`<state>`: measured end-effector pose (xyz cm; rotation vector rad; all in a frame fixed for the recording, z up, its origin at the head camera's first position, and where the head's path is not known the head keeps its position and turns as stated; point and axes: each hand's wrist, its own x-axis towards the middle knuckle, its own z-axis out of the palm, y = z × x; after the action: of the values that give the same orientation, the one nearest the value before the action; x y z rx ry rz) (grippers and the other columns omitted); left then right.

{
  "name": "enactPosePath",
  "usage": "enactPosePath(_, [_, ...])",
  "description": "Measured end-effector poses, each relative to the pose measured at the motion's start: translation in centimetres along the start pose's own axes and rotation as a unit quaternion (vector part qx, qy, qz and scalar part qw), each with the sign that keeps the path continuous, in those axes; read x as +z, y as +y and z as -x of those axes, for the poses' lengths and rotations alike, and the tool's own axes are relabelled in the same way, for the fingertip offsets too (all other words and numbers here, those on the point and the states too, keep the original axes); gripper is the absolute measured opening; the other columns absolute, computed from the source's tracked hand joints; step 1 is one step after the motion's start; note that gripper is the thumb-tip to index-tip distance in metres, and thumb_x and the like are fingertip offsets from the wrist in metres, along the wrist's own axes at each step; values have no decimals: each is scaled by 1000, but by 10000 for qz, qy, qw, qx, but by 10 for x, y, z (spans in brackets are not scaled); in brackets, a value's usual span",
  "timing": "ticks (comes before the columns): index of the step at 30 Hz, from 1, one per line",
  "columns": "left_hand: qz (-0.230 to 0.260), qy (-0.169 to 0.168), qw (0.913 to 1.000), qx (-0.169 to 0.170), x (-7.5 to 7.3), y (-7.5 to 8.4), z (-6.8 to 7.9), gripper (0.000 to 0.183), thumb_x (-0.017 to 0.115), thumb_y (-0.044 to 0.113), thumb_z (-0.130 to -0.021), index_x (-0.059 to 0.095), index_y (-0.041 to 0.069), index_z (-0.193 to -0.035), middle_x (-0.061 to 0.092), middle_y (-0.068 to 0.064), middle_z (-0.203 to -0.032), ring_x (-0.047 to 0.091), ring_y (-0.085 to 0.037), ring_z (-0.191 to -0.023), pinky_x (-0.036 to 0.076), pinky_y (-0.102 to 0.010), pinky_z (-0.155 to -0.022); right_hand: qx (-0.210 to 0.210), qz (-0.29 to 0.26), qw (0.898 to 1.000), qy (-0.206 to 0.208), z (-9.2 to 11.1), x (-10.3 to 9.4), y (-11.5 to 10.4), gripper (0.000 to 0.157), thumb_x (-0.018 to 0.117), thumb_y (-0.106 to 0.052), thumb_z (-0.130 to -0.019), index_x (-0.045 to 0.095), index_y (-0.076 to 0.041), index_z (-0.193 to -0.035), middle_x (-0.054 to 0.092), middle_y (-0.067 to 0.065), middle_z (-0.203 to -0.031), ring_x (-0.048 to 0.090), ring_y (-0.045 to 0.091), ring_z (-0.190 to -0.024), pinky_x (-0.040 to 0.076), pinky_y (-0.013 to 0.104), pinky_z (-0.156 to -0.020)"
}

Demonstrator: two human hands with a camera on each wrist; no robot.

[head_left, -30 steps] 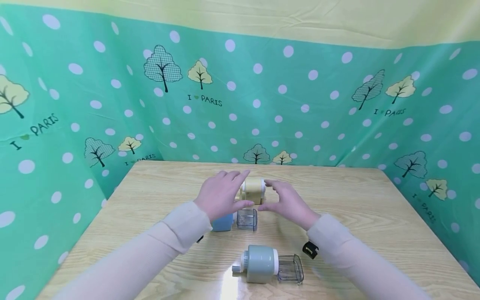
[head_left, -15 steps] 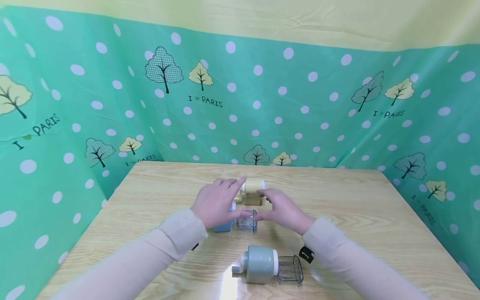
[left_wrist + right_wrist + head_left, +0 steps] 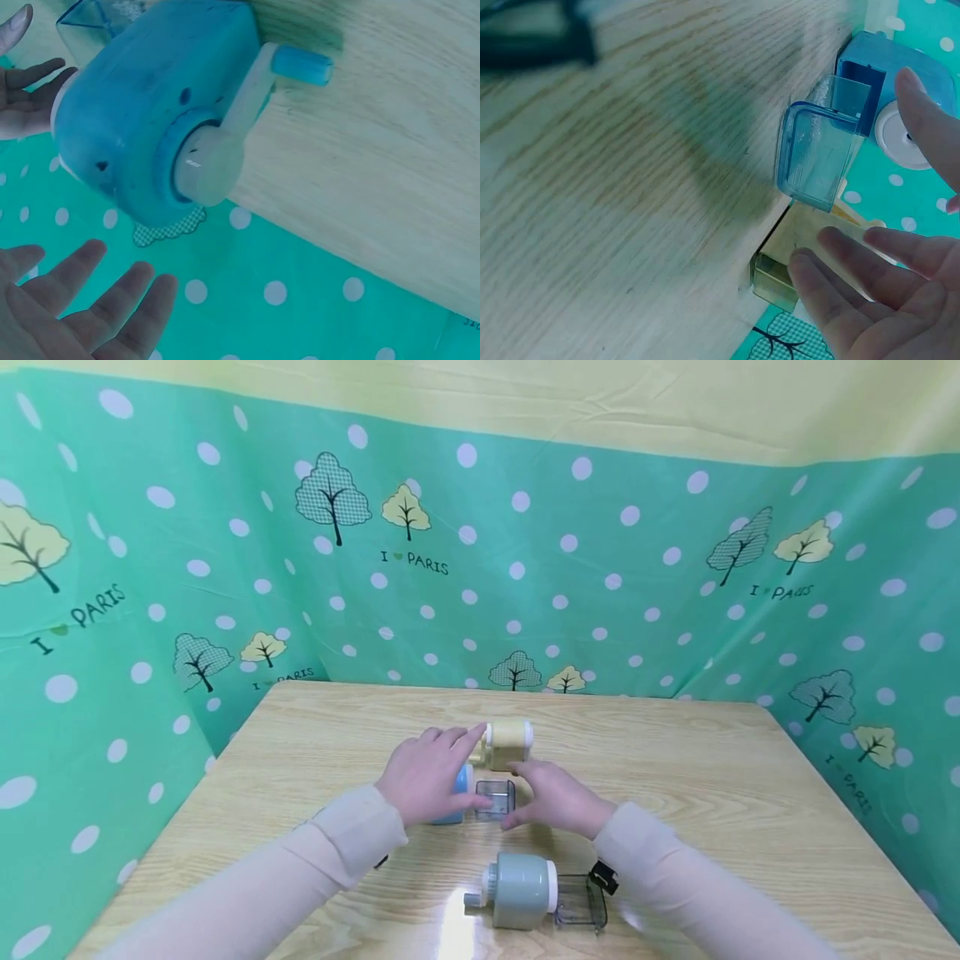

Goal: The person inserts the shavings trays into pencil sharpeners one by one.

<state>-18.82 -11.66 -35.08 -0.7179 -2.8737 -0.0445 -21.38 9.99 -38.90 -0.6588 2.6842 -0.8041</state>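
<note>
A blue crank pencil sharpener (image 3: 452, 817) lies mid-table, partly covered by my left hand (image 3: 426, 774). Its clear shavings drawer (image 3: 496, 791) is pulled out to the right. The left fingers are spread and hold nothing; in the left wrist view they stay apart from the blue body, whose crank (image 3: 300, 65) sticks out. My right hand (image 3: 557, 797) hovers at the drawer's right side with fingers relaxed and nothing in them. In the right wrist view, its fingers overlap the yellow sharpener (image 3: 810, 232); whether they touch it I cannot tell.
Behind the hands stands the yellow sharpener (image 3: 509, 737). Nearer the front is a grey-green sharpener (image 3: 521, 893) with its clear drawer (image 3: 577, 906) out. A green dotted curtain (image 3: 450, 560) hangs round the wooden table (image 3: 660, 752).
Both hands have come down and nearer, from around the yellow sharpener to around the blue one and its drawer. The sharpeners stay where they were.
</note>
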Motion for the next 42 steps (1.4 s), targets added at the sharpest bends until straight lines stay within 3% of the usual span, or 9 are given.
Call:
enactPosePath(8, [-99,-80,9999,-42,4,-3,3,105,65,76,-75,31,18,-155,58,-10,-140,61,-32,-116,59,-42,-75,-142,205,9995,-198,-4,3,0,96,88,-37,-69,44,0,-145,53,19,-143,52,38,-131,42,53,-110])
enactPosePath(18, [-107,-116,9999,20,6,-4,2,106,66,74,-75,30,16,-155,58,-10,-139,61,-32,-116,58,-44,-74,-32,561,9974,-445,-9,3,-3,92,88,-34,-71,45,4,-143,54,21,-142,53,37,-130,42,49,-111])
enactPosePath(29, [-33,-302,9995,-54,6,-4,4,106,69,74,-73,31,17,-155,59,-10,-137,61,-32,-114,58,-44,-73,-55,785,9956,-515,-11,5,-5,65,84,-26,-78,58,2,-131,67,14,-121,64,26,-109,52,43,-99])
enactPosePath(42, [12,-691,9972,-278,16,-5,6,109,74,71,-70,33,16,-154,59,-10,-137,62,-31,-110,57,-44,-72,-22,1108,9923,-552,-12,6,-7,58,84,-26,-79,61,1,-125,69,13,-117,66,26,-106,53,41,-97])
